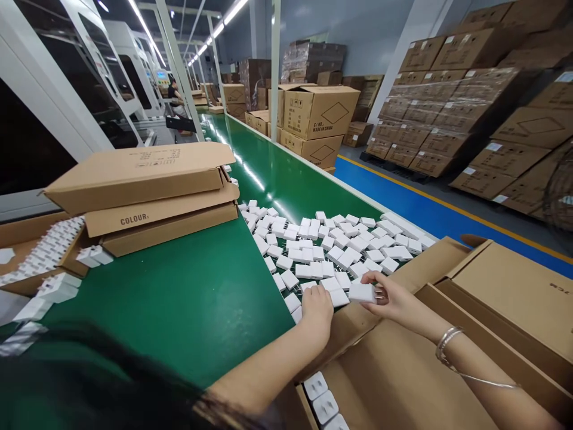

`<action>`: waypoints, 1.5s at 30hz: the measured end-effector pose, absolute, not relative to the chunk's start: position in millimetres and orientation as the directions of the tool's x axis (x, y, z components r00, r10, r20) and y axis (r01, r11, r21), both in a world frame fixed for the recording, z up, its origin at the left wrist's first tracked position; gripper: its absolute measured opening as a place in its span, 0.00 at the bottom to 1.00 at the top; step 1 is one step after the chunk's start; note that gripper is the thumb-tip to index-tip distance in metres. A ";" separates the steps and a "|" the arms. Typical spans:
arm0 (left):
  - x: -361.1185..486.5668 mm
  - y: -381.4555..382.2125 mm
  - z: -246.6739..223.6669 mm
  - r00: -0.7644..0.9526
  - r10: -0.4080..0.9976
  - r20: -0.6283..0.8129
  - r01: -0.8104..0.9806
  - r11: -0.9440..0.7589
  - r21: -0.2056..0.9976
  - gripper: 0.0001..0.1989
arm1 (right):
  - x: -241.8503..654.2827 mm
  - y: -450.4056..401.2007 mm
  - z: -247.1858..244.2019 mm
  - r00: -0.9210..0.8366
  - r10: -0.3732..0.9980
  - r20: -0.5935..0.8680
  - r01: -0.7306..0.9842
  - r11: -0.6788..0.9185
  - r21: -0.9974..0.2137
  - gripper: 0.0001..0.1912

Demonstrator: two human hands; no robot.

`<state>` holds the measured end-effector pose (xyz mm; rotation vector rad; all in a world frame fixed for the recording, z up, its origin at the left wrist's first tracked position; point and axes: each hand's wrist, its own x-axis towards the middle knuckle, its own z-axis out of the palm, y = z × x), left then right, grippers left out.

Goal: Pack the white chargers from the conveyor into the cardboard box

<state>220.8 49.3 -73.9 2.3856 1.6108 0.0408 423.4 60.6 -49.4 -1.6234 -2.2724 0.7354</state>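
Note:
Many white plug adapters (pixel 349 243) lie loose on the green belt (pixel 295 173). At the near edge of this pile is my left hand (pixel 317 304), its fingers curled down by the adapters; whatever it grips is hidden. Just to the right, my right hand (pixel 388 298) pinches one white adapter (pixel 362 292) near its metal prongs, over the flap of an open carton. That carton (pixel 403 364) lies below my hands, with several adapters (pixel 325 407) lined up along its left side, prongs up.
Stacked flat cartons (pixel 152 203) stand on the left green surface, beside a box of adapters (pixel 45 254). Another carton (pixel 519 292) is at the right. A person (pixel 175 98) sits far back by the machines. Taped cartons (pixel 320 113) stand beyond the belt.

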 end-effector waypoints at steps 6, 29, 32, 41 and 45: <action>218.3 45.7 -77.8 0.380 0.916 -0.132 0.921 -0.361 0.142 0.12 | 402.7 76.6 -79.5 -0.463 0.868 -0.179 0.809 0.330 -0.487 0.16; 190.1 50.7 -28.0 0.130 0.951 -0.282 0.853 0.038 0.520 0.16 | 358.8 77.6 -70.1 -0.374 0.917 -0.137 0.900 0.323 -0.292 0.10; 151.0 30.4 -3.5 0.151 0.954 -0.259 0.609 0.116 0.784 0.20 | 367.1 57.8 -51.0 -0.393 0.919 -0.039 0.811 0.326 -0.487 0.15; 139.3 -65.9 -24.9 0.560 0.736 -0.381 -0.742 0.650 0.163 0.29 | 340.8 -64.0 -56.6 -0.349 0.900 0.262 0.181 0.339 -0.923 0.24; 150.8 -79.1 -41.3 0.641 0.707 -0.297 -0.735 0.678 0.027 0.25 | 332.1 -87.8 -64.3 -0.275 0.926 0.259 0.188 0.316 -0.930 0.23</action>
